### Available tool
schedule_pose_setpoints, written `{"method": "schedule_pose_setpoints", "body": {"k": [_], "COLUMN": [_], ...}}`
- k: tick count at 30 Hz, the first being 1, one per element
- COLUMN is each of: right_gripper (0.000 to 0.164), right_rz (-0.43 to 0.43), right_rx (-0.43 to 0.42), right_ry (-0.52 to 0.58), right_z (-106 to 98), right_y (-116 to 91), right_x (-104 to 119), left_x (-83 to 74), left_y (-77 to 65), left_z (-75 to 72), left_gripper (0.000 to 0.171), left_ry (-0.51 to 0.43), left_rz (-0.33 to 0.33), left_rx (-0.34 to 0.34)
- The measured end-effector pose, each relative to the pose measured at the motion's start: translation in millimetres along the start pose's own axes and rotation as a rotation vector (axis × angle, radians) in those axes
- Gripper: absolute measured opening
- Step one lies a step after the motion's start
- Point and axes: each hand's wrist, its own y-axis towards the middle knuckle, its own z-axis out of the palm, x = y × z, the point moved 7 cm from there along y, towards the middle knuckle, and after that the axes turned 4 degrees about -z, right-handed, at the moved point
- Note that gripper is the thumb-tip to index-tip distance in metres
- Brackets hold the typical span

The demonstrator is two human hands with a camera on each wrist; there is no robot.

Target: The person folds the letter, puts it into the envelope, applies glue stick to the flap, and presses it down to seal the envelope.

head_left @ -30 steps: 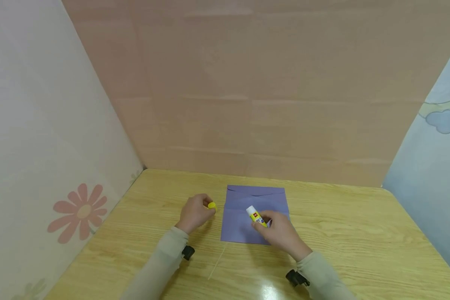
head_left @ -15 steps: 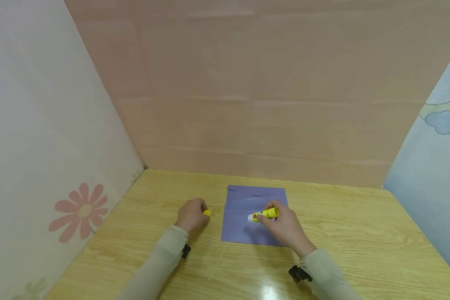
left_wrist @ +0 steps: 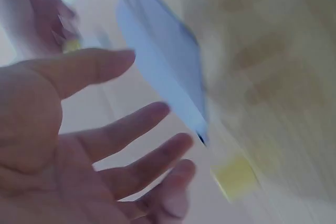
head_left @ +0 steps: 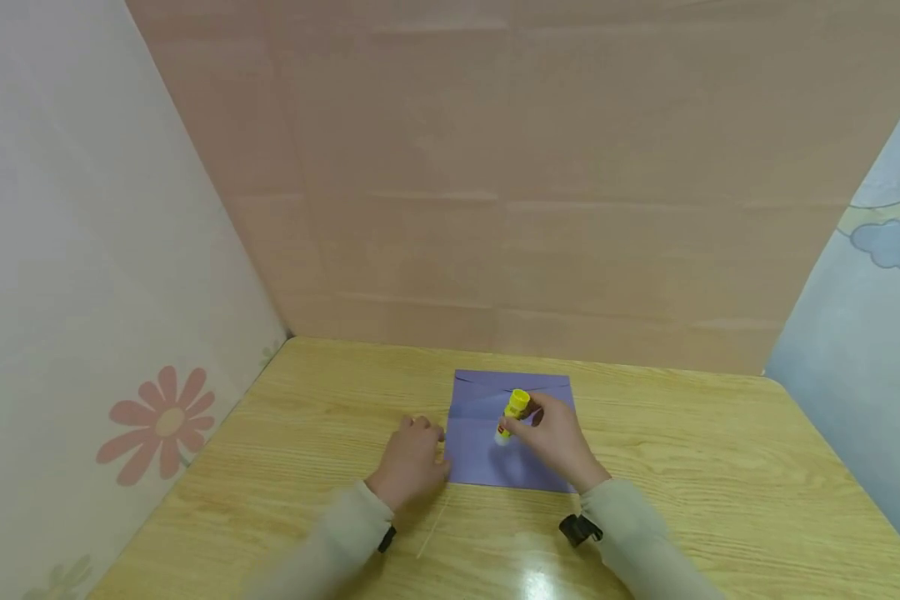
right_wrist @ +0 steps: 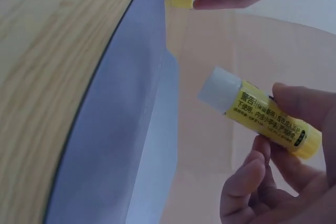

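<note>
My right hand (head_left: 558, 437) pinches a yellow glue stick (right_wrist: 262, 114) between thumb and fingers. Its white uncapped end points down over the purple envelope (head_left: 468, 462), with a gap between them in the right wrist view. Beside the envelope's left edge is my left hand (head_left: 412, 462), its fingers spread and holding nothing. The yellow glue stick cap (left_wrist: 234, 177) stands on the table just past those fingertips; in the head view the left hand mostly hides it. The envelope lies flat, with its flap side at the far end.
A thin pale strip (head_left: 433, 527) lies on the wooden table (head_left: 682, 467) in front of the envelope. A brown paper-like backdrop (head_left: 495, 250) closes off the far edge, and patterned panels (head_left: 60, 250) stand at both sides.
The left hand has let go of the cap, leaving it on the table, and moved right and nearer to the envelope. The right hand has turned the glue stick from tip-up to tip-down.
</note>
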Motion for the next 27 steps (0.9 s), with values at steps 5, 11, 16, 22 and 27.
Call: {"method": "schedule_pose_setpoints", "body": {"k": [5,11,16,22,27], "right_gripper": [0.02,0.015,0.014,0.011,0.012], "right_rz": [-0.081,-0.149,-0.167,-0.201,-0.211], "right_rx": [0.023,0.104,0.156,0.193,0.231], "right_ry": [-0.021,-0.04,-0.08,-0.101,-0.114], "right_z": [16.7,43.8,62.0,75.5,83.0], "right_y": [13.2,24.5,29.3,32.6,33.9], "right_x": [13.3,26.0,30.9,35.2,32.8], "left_x": [-33.0,-38.6,-34.4,-31.8,-31.6], "left_y": [-17.7,-21.3,-19.8,-18.5,-18.9], "left_z": [19.2,32.5,37.6,40.5,40.4], "left_gripper": [0.037,0.051,0.052,0.054,0.056], "left_ry": [0.122,0.16,0.146,0.145,0.149], "left_rz": [0.081,0.063,0.076,0.095,0.101], "left_rx": [0.192,0.342,0.362,0.364,0.375]}}
